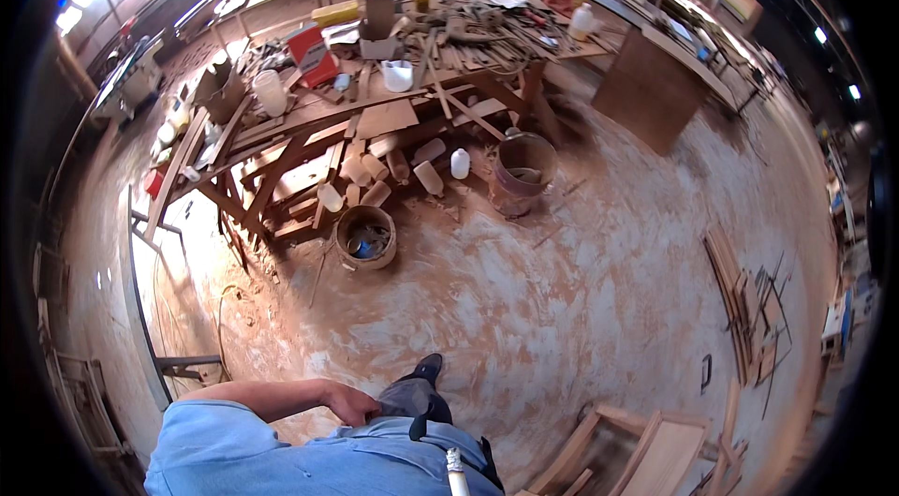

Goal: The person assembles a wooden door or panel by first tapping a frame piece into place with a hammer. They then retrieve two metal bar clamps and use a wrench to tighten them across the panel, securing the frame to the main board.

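Observation:
My left hand [352, 405] rests at my waist, against the grey trousers [405, 398] near the pocket. Its fingers are tucked down by the cloth and mostly hidden, so whether they hold anything does not show. My right hand is out of the picture. A lit-looking cigarette [456, 466] with an ashy tip sticks up at the lower edge, in front of my blue shirt [243, 449]. One dark shoe [428, 367] is on the dusty floor [393, 327] ahead of me.
A cluttered workbench [267, 133] bears wood scraps, a white tub [397, 75] and a red box [314, 56]. Before it stand a bucket [340, 248] and a larger bucket [512, 201]. Wooden frames [660, 454] lie lower right; timber strips [726, 290] lie farther right. A brown panel [646, 88] leans behind.

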Action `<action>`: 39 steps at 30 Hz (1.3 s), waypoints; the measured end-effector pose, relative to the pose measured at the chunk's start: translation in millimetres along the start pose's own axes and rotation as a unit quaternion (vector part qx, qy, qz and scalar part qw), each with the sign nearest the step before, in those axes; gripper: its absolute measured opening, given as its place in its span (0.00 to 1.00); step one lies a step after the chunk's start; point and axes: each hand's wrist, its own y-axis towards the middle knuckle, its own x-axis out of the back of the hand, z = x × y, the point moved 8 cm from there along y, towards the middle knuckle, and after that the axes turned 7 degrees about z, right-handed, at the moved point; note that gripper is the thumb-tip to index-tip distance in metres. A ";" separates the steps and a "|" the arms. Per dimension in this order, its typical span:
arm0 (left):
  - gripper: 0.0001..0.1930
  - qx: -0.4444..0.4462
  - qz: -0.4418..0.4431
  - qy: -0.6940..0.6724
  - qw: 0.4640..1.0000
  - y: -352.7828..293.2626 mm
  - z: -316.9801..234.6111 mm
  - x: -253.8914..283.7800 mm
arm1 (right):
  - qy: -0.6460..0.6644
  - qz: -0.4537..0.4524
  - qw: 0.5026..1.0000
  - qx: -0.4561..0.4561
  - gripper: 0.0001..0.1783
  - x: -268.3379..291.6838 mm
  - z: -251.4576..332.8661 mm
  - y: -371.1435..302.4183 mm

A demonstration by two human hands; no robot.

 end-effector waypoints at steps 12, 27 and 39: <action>0.17 -0.047 -0.167 -0.004 0.985 -26.3 -0.5 41.1 | -0.099 0.085 0.991 -0.018 0.23 -2.2 84.4 51.8; 0.18 -0.013 -0.088 -0.076 0.993 -42.5 -3.2 30.7 | -0.157 0.119 0.979 -0.058 0.19 4.6 100.6 48.6; 0.22 -0.010 -0.143 -0.126 0.982 -91.5 33.4 -8.4 | -0.107 0.200 0.972 -0.065 0.16 -0.1 41.3 -29.5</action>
